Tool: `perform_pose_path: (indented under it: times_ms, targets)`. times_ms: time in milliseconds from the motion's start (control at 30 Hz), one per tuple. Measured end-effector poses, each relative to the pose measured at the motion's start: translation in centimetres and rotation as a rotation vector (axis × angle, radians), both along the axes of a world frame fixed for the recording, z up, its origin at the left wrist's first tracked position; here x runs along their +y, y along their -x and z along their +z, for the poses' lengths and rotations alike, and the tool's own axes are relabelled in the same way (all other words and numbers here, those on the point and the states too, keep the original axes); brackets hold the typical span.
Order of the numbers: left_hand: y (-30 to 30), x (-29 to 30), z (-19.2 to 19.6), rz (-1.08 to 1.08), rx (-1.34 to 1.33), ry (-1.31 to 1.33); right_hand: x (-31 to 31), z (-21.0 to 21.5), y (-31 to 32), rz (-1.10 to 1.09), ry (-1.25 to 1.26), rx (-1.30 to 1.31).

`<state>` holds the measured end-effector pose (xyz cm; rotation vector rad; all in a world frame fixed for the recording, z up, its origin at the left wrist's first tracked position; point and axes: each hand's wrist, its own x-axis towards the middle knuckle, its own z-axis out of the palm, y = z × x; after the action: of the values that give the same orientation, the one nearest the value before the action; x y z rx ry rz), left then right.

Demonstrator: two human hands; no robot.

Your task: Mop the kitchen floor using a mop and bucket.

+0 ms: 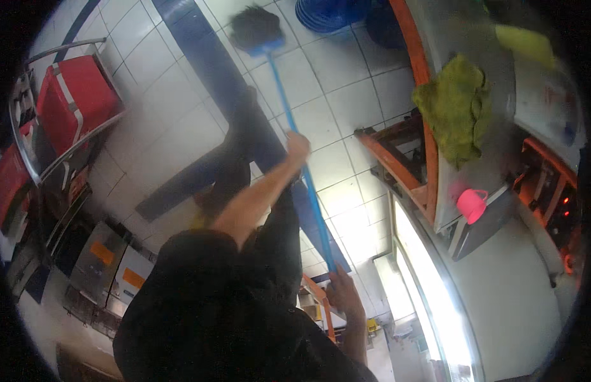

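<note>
A broom with a long light-blue handle [284,95] slants across the middle of the head view. Its dark bristles [254,28] rest on the tiled floor at the far end and look slightly blurred. My left hand [299,148] is closed around the handle about midway along. Close to my body, my right hand [344,294] grips the handle's upper end. Both fists look wrapped round the pole, though motion softens their outlines.
White floor tiles [321,127] carry dark blue bands. On the right stands a counter with an orange frame [418,51], a yellow-green cloth [458,105] and a pink cup [472,205]. Red crates [76,105] stand at left. A blue round container [327,14] is at the far edge.
</note>
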<state>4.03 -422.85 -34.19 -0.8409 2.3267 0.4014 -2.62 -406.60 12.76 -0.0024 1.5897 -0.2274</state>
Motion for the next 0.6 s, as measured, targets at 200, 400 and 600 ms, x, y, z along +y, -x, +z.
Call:
perform_pose_path:
  times_ms: [200,400,600]
  targets:
    - [6.4,25.5,13.7,1.312,0.073,-0.692,14.2,12.3,-1.5,-0.167,-0.439,0.111]
    - [8.4,31.7,18.8,1.123,0.124,-0.714,21.9,16.3,0.1,0.03,-0.276,0.248]
    - [11.5,20.8,16.8,1.192,0.299,-0.664,16.4,12.9,7.8,0.28,-0.122,0.161]
